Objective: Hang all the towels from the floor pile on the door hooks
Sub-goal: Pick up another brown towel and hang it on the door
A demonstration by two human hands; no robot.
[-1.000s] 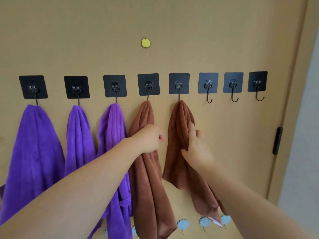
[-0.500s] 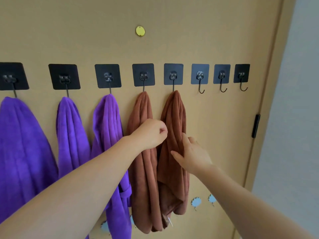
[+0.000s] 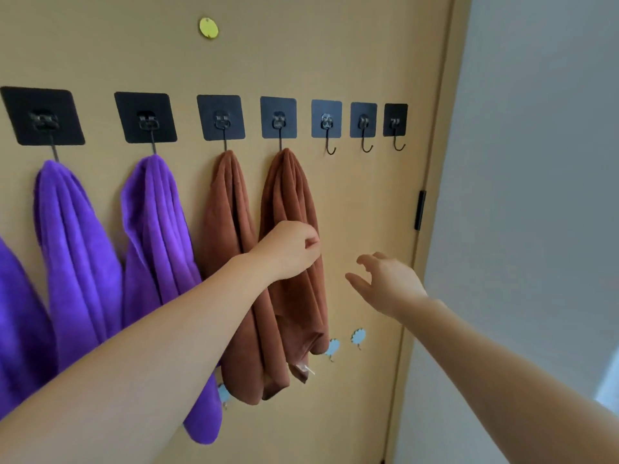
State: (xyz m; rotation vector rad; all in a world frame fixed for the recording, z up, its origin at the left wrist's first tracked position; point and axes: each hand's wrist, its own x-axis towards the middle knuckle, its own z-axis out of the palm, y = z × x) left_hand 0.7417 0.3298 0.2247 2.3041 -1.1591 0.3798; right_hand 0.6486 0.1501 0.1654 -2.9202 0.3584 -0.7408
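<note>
Seven black square adhesive hook pads (image 3: pixel 145 117) are fixed in a row across the tan wooden door (image 3: pixel 368 202), each with a thin metal hook beneath it. At the far left edge a cut-off purple plush towel (image 3: pixel 13 329) is seen, its hook out of frame. Two more are hung from the first two pads: the left purple towel (image 3: pixel 77 262) and the right purple towel (image 3: pixel 157 236). Above them a small round yellow disc (image 3: pixel 208 27) is stuck to the door.

The third pad carries the left brown plush towel (image 3: pixel 227 229) and the fourth the right brown plush towel (image 3: pixel 291 189). A small white tag (image 3: pixel 306 370) hangs at the lower end of the right one, its print too small to be read.

The left hand (image 3: pixel 289 251) is held against the right brown plush towel with its fingers curled; whether a fold is pinched cannot be told. The right hand (image 3: pixel 385 283) is held apart from the towels with its fingers loosely spread and nothing in it, in front of bare door.

Three bare metal hooks (image 3: pixel 330 150) are left on the last pads. Pale blue cloud-shaped stickers (image 3: pixel 358 336) are seen lower down, and a black hinge (image 3: pixel 420 209) sits at the door's right edge, beside a grey wall (image 3: pixel 536 195).
</note>
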